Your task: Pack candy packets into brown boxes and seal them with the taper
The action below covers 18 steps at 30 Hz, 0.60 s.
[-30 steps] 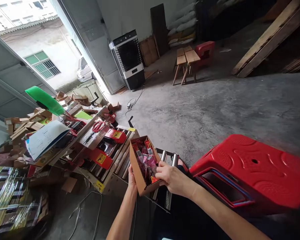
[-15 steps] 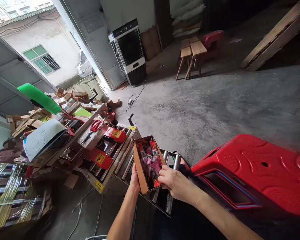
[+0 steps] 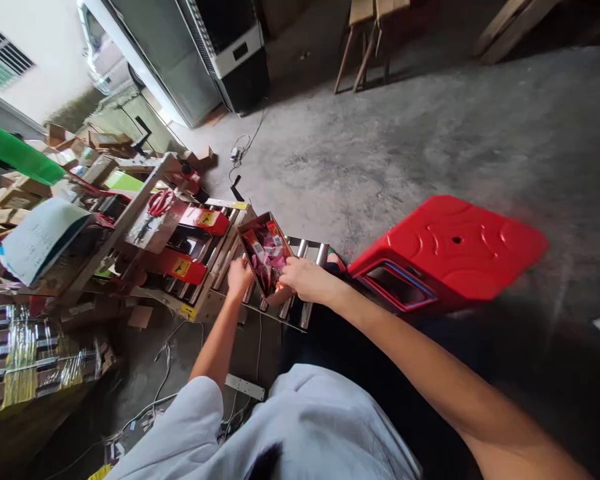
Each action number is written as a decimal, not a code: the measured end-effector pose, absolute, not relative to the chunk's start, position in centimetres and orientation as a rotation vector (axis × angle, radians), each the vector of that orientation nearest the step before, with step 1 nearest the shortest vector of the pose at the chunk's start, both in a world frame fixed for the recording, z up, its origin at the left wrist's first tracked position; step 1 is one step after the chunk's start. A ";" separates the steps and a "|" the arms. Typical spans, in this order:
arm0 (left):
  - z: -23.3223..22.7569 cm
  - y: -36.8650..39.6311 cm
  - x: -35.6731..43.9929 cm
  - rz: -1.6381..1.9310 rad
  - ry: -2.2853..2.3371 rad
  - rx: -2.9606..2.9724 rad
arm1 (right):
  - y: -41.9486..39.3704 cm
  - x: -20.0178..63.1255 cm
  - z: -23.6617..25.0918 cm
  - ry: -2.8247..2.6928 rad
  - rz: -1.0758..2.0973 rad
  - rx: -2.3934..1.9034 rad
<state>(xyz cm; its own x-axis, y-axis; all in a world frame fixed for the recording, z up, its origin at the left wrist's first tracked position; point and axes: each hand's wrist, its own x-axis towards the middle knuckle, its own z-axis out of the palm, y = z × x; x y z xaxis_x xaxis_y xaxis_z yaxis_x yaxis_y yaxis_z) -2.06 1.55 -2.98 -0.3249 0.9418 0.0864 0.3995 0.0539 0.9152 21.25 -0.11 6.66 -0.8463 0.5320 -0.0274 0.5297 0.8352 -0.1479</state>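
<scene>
An open cardboard box sits tilted over the metal rollers in front of me, filled with small pink and red packets. At its left wall, my left hand is closed, the fingers curled against the cardboard edge. My right hand reaches over the right front corner, its fingers bent together down at the packets. A bit of orange-red shows by those fingertips, but what they grip is hidden.
A roller conveyor machine with red guards stands left, red scissors on top. A red plastic stool is at right. Cables cross the floor, near wrapped stacked goods. Small cartons pile up behind.
My view has tipped downward, bringing my shirt into sight. The box and both hands appear higher and further left in view. The left hand now looks more curled at the box's side.
</scene>
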 end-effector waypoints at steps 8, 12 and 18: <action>4.2 9.0 -4.4 1.462 1.346 1.817 | -4.0 20.0 7.1 -2.614 0.032 -1.006; 3.9 8.8 -3.6 1.360 1.295 1.793 | -5.3 17.5 5.9 -2.365 0.190 -1.133; 3.9 7.6 -5.5 1.338 1.306 1.800 | -1.2 14.0 3.4 -2.306 0.291 -1.393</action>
